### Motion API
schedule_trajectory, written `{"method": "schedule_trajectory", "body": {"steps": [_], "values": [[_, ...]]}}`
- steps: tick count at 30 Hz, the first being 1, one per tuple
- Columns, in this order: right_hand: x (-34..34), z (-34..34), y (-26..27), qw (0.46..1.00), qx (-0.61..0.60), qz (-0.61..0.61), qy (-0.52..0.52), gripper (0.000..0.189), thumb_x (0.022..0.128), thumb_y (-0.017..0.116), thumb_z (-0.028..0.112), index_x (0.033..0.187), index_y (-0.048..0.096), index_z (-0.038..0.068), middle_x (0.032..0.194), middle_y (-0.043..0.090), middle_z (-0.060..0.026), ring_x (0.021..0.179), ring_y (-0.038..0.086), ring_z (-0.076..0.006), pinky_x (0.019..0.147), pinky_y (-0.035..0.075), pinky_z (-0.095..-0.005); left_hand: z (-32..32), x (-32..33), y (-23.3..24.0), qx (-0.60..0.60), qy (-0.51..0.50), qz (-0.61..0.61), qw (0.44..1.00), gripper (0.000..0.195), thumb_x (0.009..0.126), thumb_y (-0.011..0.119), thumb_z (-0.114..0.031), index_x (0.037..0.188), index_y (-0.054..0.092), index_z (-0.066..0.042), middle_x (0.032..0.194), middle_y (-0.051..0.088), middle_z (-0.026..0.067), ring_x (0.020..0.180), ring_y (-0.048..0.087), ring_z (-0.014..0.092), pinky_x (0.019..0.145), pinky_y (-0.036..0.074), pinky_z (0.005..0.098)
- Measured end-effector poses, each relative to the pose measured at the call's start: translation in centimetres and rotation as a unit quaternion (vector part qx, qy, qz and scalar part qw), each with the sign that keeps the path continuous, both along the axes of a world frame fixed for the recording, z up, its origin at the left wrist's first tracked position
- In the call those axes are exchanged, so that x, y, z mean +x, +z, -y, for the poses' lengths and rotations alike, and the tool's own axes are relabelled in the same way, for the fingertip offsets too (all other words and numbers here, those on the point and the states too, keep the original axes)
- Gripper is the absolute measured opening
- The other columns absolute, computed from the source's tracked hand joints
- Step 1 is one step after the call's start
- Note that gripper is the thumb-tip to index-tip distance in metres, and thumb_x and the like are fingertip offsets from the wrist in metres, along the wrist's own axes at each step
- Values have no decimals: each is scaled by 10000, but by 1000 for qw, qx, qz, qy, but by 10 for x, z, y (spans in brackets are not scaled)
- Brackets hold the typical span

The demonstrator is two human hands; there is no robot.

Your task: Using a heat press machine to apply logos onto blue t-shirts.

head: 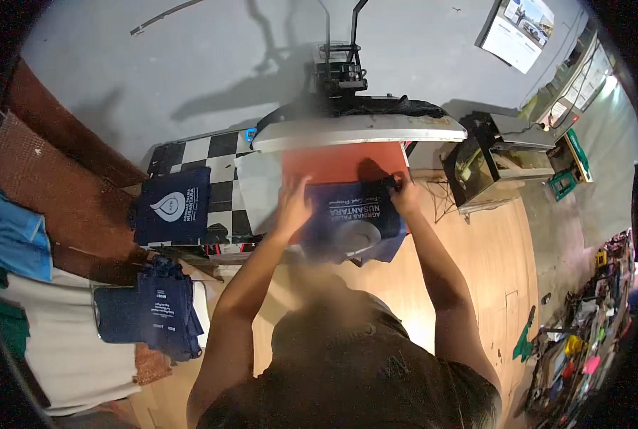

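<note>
A navy fabric piece (351, 220) with white print hangs partly over the front edge of the orange-red lower pad (324, 161) of a heat press. My right hand (406, 198) is closed on its upper right corner. My left hand (296, 206) lies at its upper left side with the fingers extended; whether it grips the cloth, I cannot tell. Above the pad stands the raised upper plate (361, 130) of the press. A smudge blurs part of the fabric's lower left.
Left of the press, a printed navy piece (172, 206) lies on a checkered table (222, 153). A stack of navy fabric pieces (168, 316) rests on a chair (116, 316) at lower left. A black metal-framed cabinet (490, 161) stands to the right.
</note>
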State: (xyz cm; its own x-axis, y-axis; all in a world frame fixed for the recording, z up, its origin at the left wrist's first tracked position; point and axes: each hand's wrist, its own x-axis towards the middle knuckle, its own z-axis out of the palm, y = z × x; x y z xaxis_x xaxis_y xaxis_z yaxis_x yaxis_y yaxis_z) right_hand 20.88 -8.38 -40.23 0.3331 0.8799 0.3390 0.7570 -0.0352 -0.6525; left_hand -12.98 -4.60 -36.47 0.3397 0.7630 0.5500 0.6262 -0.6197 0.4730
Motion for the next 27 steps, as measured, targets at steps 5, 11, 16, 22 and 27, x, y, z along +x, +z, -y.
{"method": "schedule_trajectory", "body": {"steps": [5, 11, 16, 22, 27], "values": [[-19, 15, 11, 999, 22, 31, -8, 447, 811, 686, 30, 1241, 575, 77, 1059, 659, -207, 970, 645, -386, 853, 527, -430, 14, 24, -9, -73, -210, 14, 975, 401, 874, 641, -8, 1266, 579, -67, 1336, 548, 167, 1321, 466, 406, 1082, 421, 497], [-74, 18, 27, 989, 70, 104, 79, 546, 878, 640, 113, 1382, 468, -8, 1379, 485, -314, 1204, 518, -492, 1034, 435, -522, 23, 28, -21, -46, -181, -89, 978, 366, 976, 576, -144, 1334, 573, -66, 1524, 434, 170, 1397, 420, 387, 1116, 411, 489], [-119, 30, 18, 942, -79, 206, 254, 640, 972, 562, 296, 1547, 358, 102, 1621, 269, -219, 1495, 252, -418, 1196, 260, -543, 23, 25, -23, -101, -163, -93, 977, 445, 927, 627, -200, 1322, 586, 2, 1501, 459, 193, 1396, 414, 391, 1166, 350, 477], [-80, 55, 18, 950, -124, 230, 173, 653, 1002, 490, 505, 1553, 389, 169, 1642, 233, -205, 1525, 200, -387, 1201, 172, -604, 16, 25, -32, -30, -177, -114, 977, 549, 982, 610, -314, 1446, 496, -43, 1567, 384, 178, 1457, 346, 373, 1168, 338, 473], [-49, 72, 10, 960, -97, 246, 88, 669, 973, 552, 517, 1537, 419, 182, 1625, 280, -206, 1507, 237, -418, 1192, 179, -616, 17, 27, -35, -24, -177, -140, 974, 656, 972, 611, -442, 1492, 459, -74, 1610, 321, 172, 1499, 267, 373, 1206, 233, 530]]}}
